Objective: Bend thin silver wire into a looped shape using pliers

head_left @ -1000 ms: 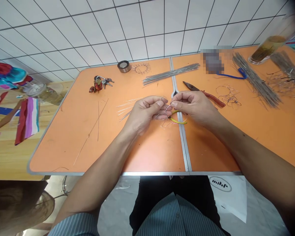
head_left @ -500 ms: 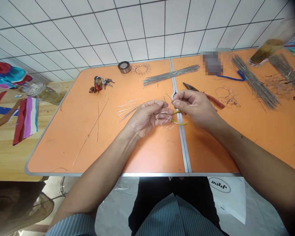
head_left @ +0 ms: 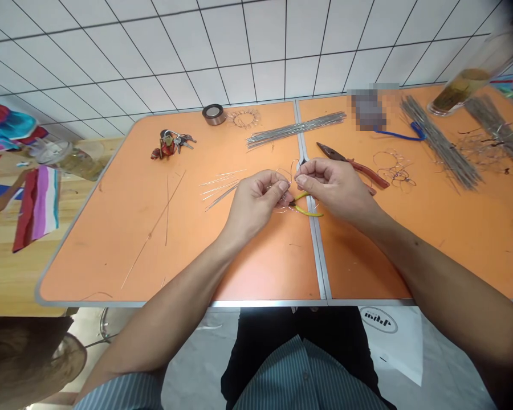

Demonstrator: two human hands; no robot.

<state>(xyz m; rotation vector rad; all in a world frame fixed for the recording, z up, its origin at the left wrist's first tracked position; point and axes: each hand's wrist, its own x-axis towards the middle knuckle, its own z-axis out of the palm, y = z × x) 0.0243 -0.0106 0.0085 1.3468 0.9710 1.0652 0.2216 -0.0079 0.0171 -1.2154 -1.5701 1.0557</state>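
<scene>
On the orange table (head_left: 154, 250) lie a tape roll (head_left: 214, 114), a bunch of keys (head_left: 170, 144) and red-handled pliers (head_left: 354, 165). A bundle of straight wires (head_left: 297, 128) lies near the far edge, and a glass jar (head_left: 461, 91) stands at far right.

1. At your twelve o'clock stands a white tiled wall (head_left: 256, 51) with dark grout lines.
2. You sit at an orange folding table (head_left: 154, 250) with a metal rim and a metal seam down its middle.
3. At your nine o'clock lies a wooden surface (head_left: 8, 279).
4. At your six o'clock, grey floor (head_left: 196, 364) shows, evenly lit.
</scene>
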